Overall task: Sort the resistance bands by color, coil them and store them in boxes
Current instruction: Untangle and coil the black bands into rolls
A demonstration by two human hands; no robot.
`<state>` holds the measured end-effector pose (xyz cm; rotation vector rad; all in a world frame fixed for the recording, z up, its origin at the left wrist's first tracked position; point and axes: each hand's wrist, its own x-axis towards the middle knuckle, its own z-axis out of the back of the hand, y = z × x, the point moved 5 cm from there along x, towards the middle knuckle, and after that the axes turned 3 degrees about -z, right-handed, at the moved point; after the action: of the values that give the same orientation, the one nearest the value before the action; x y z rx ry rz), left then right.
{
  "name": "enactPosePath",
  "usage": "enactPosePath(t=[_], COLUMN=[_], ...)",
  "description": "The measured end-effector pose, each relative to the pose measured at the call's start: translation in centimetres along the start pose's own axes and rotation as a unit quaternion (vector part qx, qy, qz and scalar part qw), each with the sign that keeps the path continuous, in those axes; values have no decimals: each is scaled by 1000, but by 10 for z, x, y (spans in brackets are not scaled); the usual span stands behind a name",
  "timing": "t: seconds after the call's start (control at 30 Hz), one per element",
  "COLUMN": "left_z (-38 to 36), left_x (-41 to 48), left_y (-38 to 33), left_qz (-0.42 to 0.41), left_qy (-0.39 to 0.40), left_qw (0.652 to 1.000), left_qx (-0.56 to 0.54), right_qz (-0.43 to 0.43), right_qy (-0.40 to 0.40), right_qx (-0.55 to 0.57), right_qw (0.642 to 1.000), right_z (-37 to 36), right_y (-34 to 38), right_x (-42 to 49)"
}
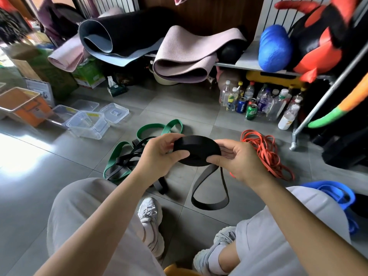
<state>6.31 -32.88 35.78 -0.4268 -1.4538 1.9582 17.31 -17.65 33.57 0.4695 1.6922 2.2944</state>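
Observation:
A black resistance band (196, 149) is wound into a thick flat coil in front of me. My left hand (159, 156) grips its left side and my right hand (237, 160) pinches its right side. The band's loose tail (209, 204) hangs down in a loop to the floor. Green bands (159, 129) lie tangled with more black bands (129, 159) on the tiles behind my left hand. A pile of thin orange bands (264, 154) lies to the right. Blue bands (336, 196) show by my right knee. Clear plastic boxes (87, 124) stand open at the left.
Loose clear lids (114, 112) lie beside the boxes, and an orange-filled bin (22, 105) stands further left. Bottles and cans (256, 102) crowd under a shelf holding rolled mats (185, 56) and a blue ball (274, 48). A metal rack leg (294, 140) stands at right.

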Motion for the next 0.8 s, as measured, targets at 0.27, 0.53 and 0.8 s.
enactPosePath(t=[0.27, 0.53, 0.8], left_z=[1, 1, 15], left_x=[-6, -1, -6], left_y=[1, -25, 1], left_qz=[-14, -115, -11], left_qy=[33, 85, 2], left_qw=[998, 938, 1000], left_qx=[56, 316, -8], right_qz=[10, 8, 5], right_qy=[-6, 41, 14], right_qx=[-15, -105, 24], right_qw=[1000, 994, 1000], right_z=[-1, -11, 1], right_y=[4, 13, -4], right_x=[0, 4, -3])
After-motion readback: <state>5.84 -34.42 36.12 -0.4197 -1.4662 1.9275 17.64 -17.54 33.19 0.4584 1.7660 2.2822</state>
